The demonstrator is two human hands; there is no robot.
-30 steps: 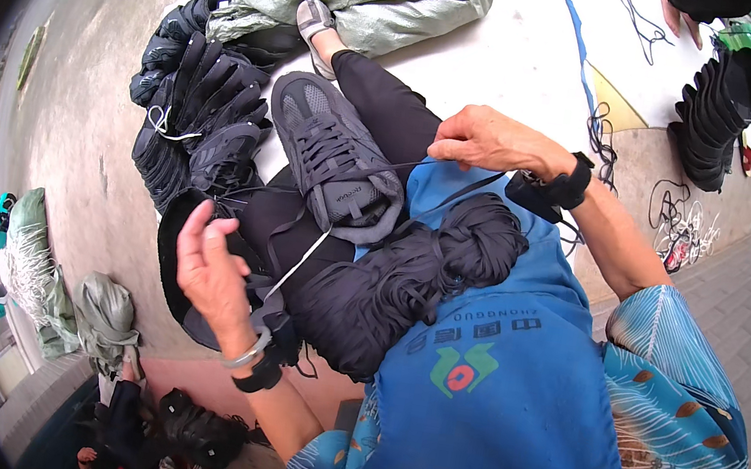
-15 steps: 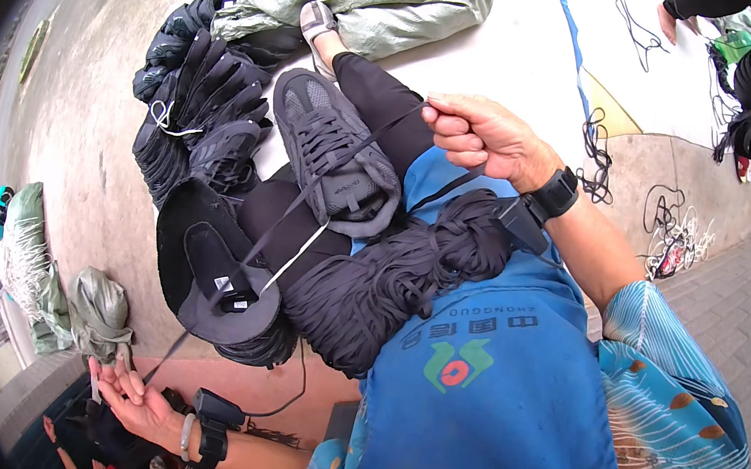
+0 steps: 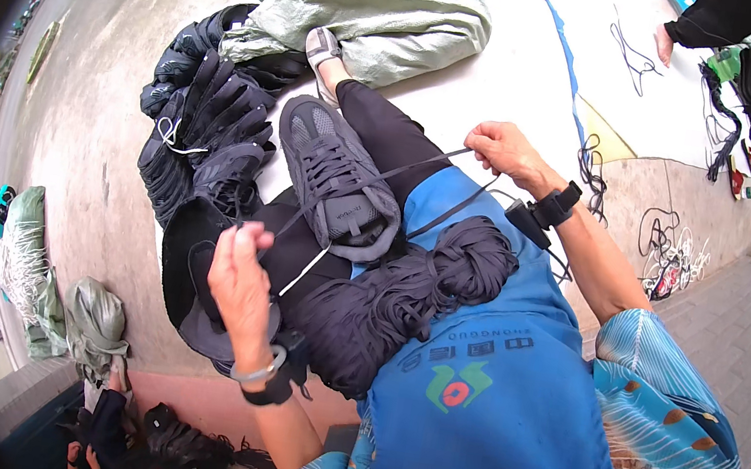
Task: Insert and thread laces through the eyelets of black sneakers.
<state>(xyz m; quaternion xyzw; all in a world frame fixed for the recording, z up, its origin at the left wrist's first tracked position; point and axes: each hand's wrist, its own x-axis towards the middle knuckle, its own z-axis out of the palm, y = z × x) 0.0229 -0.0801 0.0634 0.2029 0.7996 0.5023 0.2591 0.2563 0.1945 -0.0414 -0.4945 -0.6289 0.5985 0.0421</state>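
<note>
A dark grey sneaker (image 3: 350, 221) rests across my lap, its toe pointing away and its tongue showing. A flat dark shoelace (image 3: 394, 173) runs from it, stretched between my hands. My right hand (image 3: 507, 153) is closed in a pinch on the lace, to the right of the shoe. Left of the shoe, my left hand (image 3: 238, 277) is raised with fingers bent together where the lace meets the thumb. A thick bundle of dark laces (image 3: 385, 299) lies on my blue apron (image 3: 483, 425). From the shoe's collar sticks a short white cord (image 3: 303, 270).
Stacked dark shoes (image 3: 206, 102) lie beyond my left knee, beside a pale green sack (image 3: 371, 1). A black rounded piece (image 3: 183, 254) sits behind my left hand. Loose laces (image 3: 675, 245) lie on the right. Another person's hand (image 3: 664, 45) shows at the upper right.
My left hand has come up from the lower left toward the shoe. My right hand has moved slightly right and down, still on the lace.
</note>
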